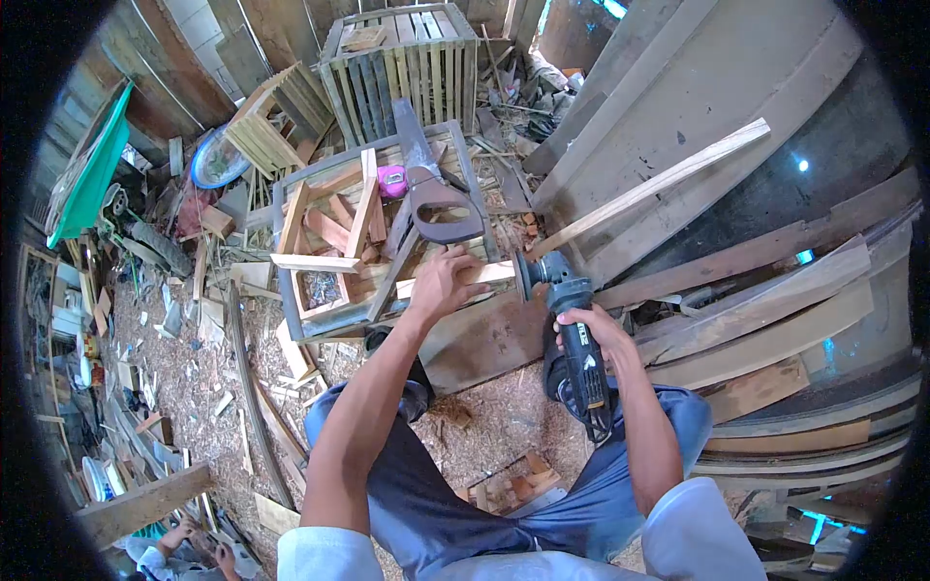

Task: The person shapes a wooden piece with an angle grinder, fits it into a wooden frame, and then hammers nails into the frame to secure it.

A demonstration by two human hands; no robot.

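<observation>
My right hand (599, 332) is wrapped around the body of an angle grinder (579, 341). Its disc (524, 277) stands edge-on across a long pale wooden strip (659, 184), which slants up to the right. Left of the disc, my left hand (446, 284) grips the strip's near end, with fingers bent over it. Just beyond that hand, a handsaw (444, 215) lies on a slatted wooden crate (294, 312). A pink tape measure (392, 181) rests beside the saw, among short wood offcuts (329, 229).
Another slatted crate (412, 73) stands at the back. Large boards (678, 107) lean at the right, above stacked planks (794, 334). Shavings and scraps cover the floor (213, 387). A green sheet (97, 174) is at the left; another person's hands (179, 535) show at lower left.
</observation>
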